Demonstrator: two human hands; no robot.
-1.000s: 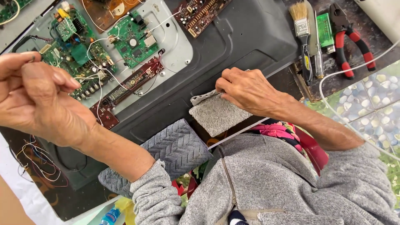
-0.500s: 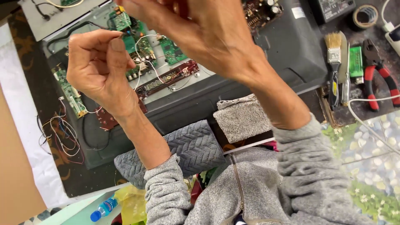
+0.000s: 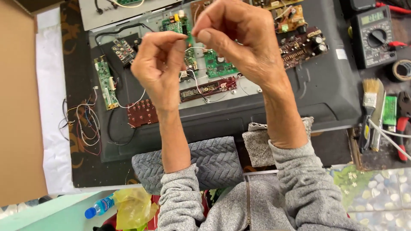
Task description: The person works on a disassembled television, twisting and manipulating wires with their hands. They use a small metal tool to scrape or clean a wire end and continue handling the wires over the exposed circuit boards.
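My left hand [image 3: 160, 64] and my right hand [image 3: 239, 38] are raised side by side above an opened dark grey television back [image 3: 325, 94]. On each hand the thumb and forefinger are pinched, and the two sets of fingertips almost meet. A thin white wire [image 3: 193, 79] runs from between them down to the boards; its held end is barely visible. Below the hands lie a green circuit board [image 3: 216, 66], a long brown board strip [image 3: 207, 89] and a red-brown board [image 3: 141, 113].
A multimeter [image 3: 374, 36], a tape roll [image 3: 402, 70], a brush [image 3: 371, 100] and red-handled pliers [image 3: 402, 124] lie at the right. Loose coloured wires [image 3: 85, 124] trail at the left beside cardboard [image 3: 19, 107]. A grey cloth [image 3: 261, 145] and a blue-capped bottle [image 3: 99, 207] sit near me.
My right hand rose from the grey cloth and came up to meet my left hand. Both hands now sit together over the circuit boards, and the view has shifted.
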